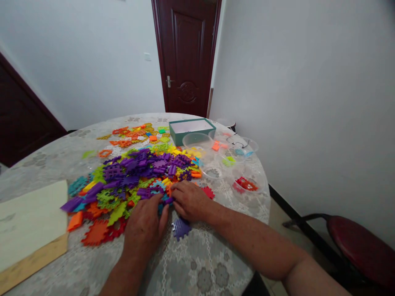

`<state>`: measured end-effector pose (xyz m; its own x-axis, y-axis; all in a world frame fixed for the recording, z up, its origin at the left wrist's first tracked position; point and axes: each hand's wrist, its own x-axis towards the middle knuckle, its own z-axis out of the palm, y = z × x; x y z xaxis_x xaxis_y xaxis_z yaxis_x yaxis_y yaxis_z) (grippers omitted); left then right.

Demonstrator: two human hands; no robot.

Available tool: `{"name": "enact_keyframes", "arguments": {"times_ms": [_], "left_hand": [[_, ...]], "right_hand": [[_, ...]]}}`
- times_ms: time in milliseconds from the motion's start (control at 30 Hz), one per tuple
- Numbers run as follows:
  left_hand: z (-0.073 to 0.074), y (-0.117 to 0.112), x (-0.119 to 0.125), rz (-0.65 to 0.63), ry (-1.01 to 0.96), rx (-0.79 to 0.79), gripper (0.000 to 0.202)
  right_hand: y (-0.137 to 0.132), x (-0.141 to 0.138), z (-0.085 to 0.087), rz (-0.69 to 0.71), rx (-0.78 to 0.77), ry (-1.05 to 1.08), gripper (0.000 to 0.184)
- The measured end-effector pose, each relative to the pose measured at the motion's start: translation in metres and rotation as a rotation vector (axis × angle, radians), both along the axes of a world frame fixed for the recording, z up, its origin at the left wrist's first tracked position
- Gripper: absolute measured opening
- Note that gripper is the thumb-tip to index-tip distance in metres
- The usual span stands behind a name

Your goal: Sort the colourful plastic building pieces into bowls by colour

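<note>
A large heap of plastic interlocking building pieces (132,166), mostly purple with green, yellow, orange and blue ones, lies before me. At its near edge is my left hand (145,222), thumb apart from the fingers, its fingertips resting among the pieces. My right hand (193,201) is beside it with fingers curled in at the heap; what they hold, if anything, is hidden. A small purple piece (168,200) shows between the two hands. Just below my right hand a loose purple toothed piece (181,228) lies on the tablecloth. A red toothed piece (207,192) is partly behind my right wrist.
Clear plastic bowls (256,183) at the right hold a few sorted pieces. A green open box (193,130) stands behind the heap, beside more orange pieces (132,133). Eyeglasses (242,144) lie among the bowls. A pale board (31,226) is at left, a red chair (361,242) at right.
</note>
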<state>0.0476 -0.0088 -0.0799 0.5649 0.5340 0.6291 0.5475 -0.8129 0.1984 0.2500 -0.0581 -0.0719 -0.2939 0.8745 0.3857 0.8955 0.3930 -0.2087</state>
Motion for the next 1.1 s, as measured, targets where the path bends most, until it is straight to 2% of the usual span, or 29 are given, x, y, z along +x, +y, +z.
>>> {"name": "enact_keyframes", "arguments": {"times_ms": [100, 200, 433, 633, 733, 833, 900, 967, 1000, 1100], "left_hand": [[0.002, 0.002, -0.002, 0.05, 0.004, -0.019, 0.045], [0.001, 0.005, -0.003, 0.094, 0.041, -0.005, 0.05], [0.0, 0.008, -0.005, 0.159, 0.088, 0.064, 0.035], [0.013, 0.002, -0.005, 0.175, -0.018, 0.089, 0.03], [0.019, -0.001, -0.005, 0.187, -0.096, 0.051, 0.026], [0.025, -0.002, -0.004, 0.215, -0.173, -0.055, 0.025], [0.032, -0.002, -0.001, 0.266, -0.26, -0.186, 0.03], [0.042, -0.003, 0.006, 0.307, -0.376, -0.381, 0.044], [0.048, -0.003, 0.01, 0.289, -0.431, -0.502, 0.052], [0.06, -0.005, 0.027, 0.205, -0.564, -0.845, 0.04]], "right_hand": [[0.001, 0.002, 0.001, -0.029, 0.006, -0.024, 0.02], [0.001, 0.002, 0.003, -0.047, 0.008, -0.047, 0.017], [0.002, 0.002, 0.004, -0.064, 0.01, -0.055, 0.018], [0.002, 0.006, 0.005, -0.1, 0.036, -0.03, 0.016], [0.003, 0.007, 0.003, -0.108, 0.072, -0.024, 0.017], [0.006, 0.009, -0.001, -0.122, 0.085, 0.019, 0.015], [0.008, 0.01, -0.003, -0.132, 0.086, 0.069, 0.013], [0.008, 0.011, -0.004, -0.142, 0.089, 0.142, 0.012], [0.008, 0.012, -0.004, -0.146, 0.092, 0.187, 0.013], [0.007, 0.012, -0.001, -0.171, 0.096, 0.33, 0.016]]}}
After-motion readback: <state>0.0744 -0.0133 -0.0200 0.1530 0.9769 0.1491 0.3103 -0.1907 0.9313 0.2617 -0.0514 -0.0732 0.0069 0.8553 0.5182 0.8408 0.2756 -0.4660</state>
